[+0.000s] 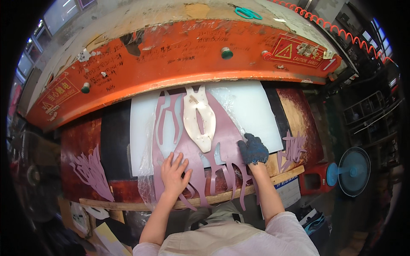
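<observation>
A mauve sheet of material (228, 128) lies over a white board (260, 111), its near edge cut into long ragged strips that hang over the table's front. On the sheet rests a cream, shoe-upper-shaped cutting die (191, 123) with a long slot in its middle. My bare left hand (174, 173) lies on the sheet's near left part, fingers spread. At the sheet's right edge is my right hand (254, 150) in a dark blue glove, palm down, thumb apart from the fingers. Neither hand touches the die.
An orange press beam (171, 55) with green buttons (226, 53) spans the far side; teal scissors (247, 13) lie on top. Mauve offcuts (90, 170) are piled at left, more offcuts (292, 149) at right. Clear film (146, 179) lies beside the sheet. A fan (354, 171) stands right.
</observation>
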Tool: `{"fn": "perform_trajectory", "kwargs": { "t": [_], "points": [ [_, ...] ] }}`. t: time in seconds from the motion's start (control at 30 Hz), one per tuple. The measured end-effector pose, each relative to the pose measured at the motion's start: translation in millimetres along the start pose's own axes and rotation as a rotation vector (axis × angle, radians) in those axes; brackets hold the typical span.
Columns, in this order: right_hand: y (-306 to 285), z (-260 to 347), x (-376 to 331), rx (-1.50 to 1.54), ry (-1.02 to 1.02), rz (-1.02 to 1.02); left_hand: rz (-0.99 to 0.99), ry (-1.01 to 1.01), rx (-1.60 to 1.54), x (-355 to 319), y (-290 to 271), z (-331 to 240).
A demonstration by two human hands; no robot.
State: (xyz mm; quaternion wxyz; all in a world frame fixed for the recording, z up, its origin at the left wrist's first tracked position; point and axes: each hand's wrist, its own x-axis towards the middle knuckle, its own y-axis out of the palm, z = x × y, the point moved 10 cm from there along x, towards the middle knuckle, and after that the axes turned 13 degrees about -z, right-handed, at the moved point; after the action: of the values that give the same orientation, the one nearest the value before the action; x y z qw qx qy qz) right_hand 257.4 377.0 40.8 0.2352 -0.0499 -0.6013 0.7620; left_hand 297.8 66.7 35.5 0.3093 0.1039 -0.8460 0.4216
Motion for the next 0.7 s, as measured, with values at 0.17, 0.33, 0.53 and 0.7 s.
{"fn": "perform_trajectory", "kwargs": {
  "t": [0.17, 0.33, 0.53, 0.7],
  "points": [
    [5, -10, 7, 0.064, 0.013, 0.052, 0.054, -0.089, -0.025, 2, 5, 3],
    [-51, 31, 4, 0.178, -0.233, -0.318, -0.089, -0.101, -0.036, 47, -8, 37],
    [-11, 156, 3, 0.25, -0.394, -0.059, -0.14, -0.162, 0.151, 134, 18, 108],
    [35, 209, 15, -0.067, -0.327, 0.007, 0.133, -0.193, 0.31, 124, 75, 130]
  ]
}}
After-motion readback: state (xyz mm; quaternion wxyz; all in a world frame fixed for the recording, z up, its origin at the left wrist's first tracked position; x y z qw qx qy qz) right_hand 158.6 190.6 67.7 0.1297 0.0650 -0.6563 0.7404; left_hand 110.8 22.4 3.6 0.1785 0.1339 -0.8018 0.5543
